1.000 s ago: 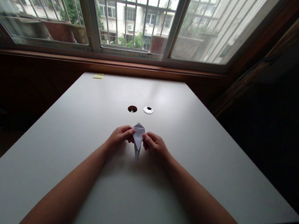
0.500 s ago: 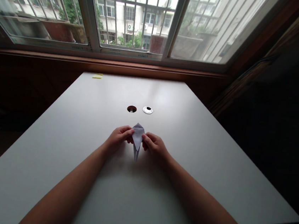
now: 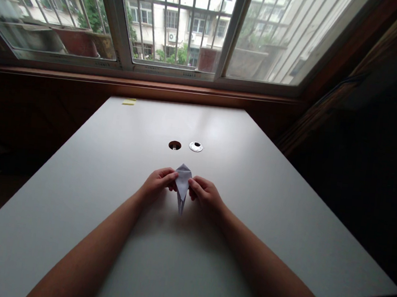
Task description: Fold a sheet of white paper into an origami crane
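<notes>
A small folded piece of white paper (image 3: 182,183), kite-shaped with two narrow points at its lower end, is held up over the middle of the table. My left hand (image 3: 161,181) pinches its left edge between thumb and fingers. On the opposite edge, my right hand (image 3: 205,190) grips it the same way, thumb on the near face. The narrow points hang down toward me. The fingertips behind the paper are hidden.
The white table (image 3: 73,192) stretches to a barred window (image 3: 176,23). Beyond my hands are a round cable hole (image 3: 174,145) and a silvery round cover (image 3: 196,147) lying beside it. Yellow tape (image 3: 129,101) sticks to the far left corner.
</notes>
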Demonstrator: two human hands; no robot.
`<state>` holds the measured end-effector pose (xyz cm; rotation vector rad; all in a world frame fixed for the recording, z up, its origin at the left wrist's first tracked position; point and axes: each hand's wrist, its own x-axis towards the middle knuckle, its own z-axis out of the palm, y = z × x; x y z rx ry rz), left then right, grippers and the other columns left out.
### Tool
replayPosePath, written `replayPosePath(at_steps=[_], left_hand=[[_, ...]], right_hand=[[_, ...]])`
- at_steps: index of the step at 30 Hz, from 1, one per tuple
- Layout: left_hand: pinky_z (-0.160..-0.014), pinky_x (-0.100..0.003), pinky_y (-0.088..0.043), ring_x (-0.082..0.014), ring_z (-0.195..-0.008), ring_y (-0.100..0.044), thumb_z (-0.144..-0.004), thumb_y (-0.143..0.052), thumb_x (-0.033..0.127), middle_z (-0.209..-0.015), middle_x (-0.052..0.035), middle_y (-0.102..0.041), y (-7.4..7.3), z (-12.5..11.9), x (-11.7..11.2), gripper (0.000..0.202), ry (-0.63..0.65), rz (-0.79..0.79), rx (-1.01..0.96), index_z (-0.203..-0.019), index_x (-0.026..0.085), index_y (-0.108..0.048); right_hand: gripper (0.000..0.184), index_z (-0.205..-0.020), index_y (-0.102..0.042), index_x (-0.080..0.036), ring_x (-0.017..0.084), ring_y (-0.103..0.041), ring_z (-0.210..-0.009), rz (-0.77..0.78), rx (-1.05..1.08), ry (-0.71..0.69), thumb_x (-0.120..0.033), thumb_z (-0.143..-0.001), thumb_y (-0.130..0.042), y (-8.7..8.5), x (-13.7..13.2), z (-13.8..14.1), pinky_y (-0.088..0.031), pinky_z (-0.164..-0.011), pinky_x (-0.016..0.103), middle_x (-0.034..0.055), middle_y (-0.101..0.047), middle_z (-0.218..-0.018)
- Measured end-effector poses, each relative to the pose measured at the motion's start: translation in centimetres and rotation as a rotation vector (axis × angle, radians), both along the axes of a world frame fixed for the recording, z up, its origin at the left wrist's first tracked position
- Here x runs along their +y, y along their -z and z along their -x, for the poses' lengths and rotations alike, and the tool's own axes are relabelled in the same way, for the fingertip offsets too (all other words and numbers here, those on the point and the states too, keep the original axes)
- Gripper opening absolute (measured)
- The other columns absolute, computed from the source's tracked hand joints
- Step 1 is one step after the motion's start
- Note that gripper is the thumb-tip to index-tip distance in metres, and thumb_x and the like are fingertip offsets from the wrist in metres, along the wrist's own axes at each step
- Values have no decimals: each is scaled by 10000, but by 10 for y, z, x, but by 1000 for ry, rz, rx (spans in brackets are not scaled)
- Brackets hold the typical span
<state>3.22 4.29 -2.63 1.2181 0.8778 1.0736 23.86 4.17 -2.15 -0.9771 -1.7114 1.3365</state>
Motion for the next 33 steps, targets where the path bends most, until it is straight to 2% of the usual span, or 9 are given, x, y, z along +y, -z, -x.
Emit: replayPosePath(at_steps=[33], left_hand=[[-565, -230, -397, -122, -586, -559, -837, -654, 488, -646, -26, -624, 0, -1, 0, 357, -9, -1, 15, -823, 132, -636]], right_hand=[[433, -705, -563, -182, 115, -530, -542, -9, -16, 3, -554, -919, -513, -1, 0, 0, -410, -572, 249, -12, -573, -593]])
